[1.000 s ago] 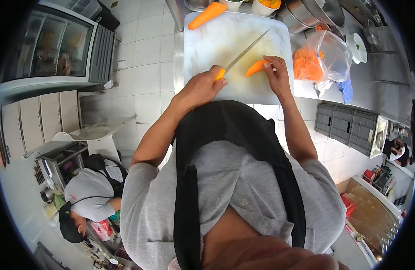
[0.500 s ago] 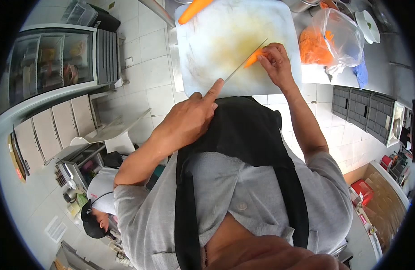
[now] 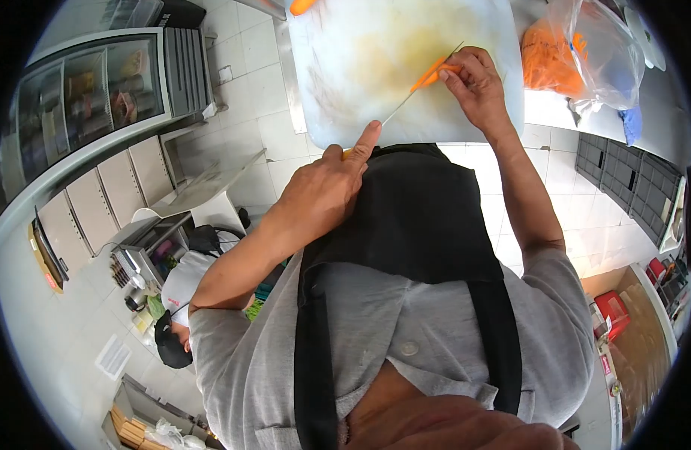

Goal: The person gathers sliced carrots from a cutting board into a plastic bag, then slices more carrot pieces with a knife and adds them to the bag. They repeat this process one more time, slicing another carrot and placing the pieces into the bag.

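My left hand (image 3: 326, 184) is closed round the handle of a knife (image 3: 396, 111), its index finger stretched along the top of the blade. A sliver of yellow handle shows by the fingers. The thin blade points up and to the right over a white cutting board (image 3: 338, 90). My right hand (image 3: 476, 86) pinches a small carrot piece (image 3: 434, 75) between thumb and fingers, near the blade's tip. Orange shows on both sides of the blade there. Another carrot (image 3: 302, 6) lies at the board's far left, mostly cut off by the frame's edge.
Right of the board, a clear plastic bag (image 3: 604, 64) stands by shredded carrot (image 3: 548, 60), with a blue cloth-like item (image 3: 630, 126) beside it. Grey crates (image 3: 626, 180) stand at right. A glass-door fridge (image 3: 83, 105) is at left. Another person in a black cap (image 3: 171, 341) is at lower left.
The blade now lies against the carrot piece, with orange on both sides. The whole view has shifted, so the board sits higher and the other carrot is nearly out of frame.
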`<state>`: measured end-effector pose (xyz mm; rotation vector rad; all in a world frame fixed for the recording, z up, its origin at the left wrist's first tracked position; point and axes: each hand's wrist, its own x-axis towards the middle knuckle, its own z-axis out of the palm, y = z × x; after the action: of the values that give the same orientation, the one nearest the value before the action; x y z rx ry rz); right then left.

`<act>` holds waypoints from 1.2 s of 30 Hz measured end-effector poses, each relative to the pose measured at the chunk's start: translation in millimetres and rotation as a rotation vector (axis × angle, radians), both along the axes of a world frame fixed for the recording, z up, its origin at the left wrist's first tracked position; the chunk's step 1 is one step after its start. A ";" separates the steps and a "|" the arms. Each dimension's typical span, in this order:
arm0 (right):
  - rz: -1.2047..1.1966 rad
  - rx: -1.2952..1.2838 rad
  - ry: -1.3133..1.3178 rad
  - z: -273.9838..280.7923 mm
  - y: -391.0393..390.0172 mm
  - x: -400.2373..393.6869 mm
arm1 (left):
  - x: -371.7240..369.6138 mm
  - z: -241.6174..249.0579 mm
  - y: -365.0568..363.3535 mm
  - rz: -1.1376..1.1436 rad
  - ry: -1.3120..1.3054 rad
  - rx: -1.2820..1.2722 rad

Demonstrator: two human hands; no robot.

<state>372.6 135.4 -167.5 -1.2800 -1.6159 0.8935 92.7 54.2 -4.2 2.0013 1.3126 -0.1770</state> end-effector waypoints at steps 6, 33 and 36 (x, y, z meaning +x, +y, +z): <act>-0.011 0.034 -0.017 -2.9 -0.8 0.8 | 12.6 -46.1 14.3 0.008 -0.018 0.033; -0.039 0.036 -0.051 7.6 -5.8 -2.4 | 31.2 -63.9 36.9 -0.006 -0.011 0.032; -0.069 0.003 -0.106 5.3 -7.9 -2.8 | 39.8 -104.6 60.4 -0.028 -0.118 0.141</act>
<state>369.8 127.5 -162.2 -1.3929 -1.6432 0.7930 132.4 114.6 -108.9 2.1144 1.2532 0.0207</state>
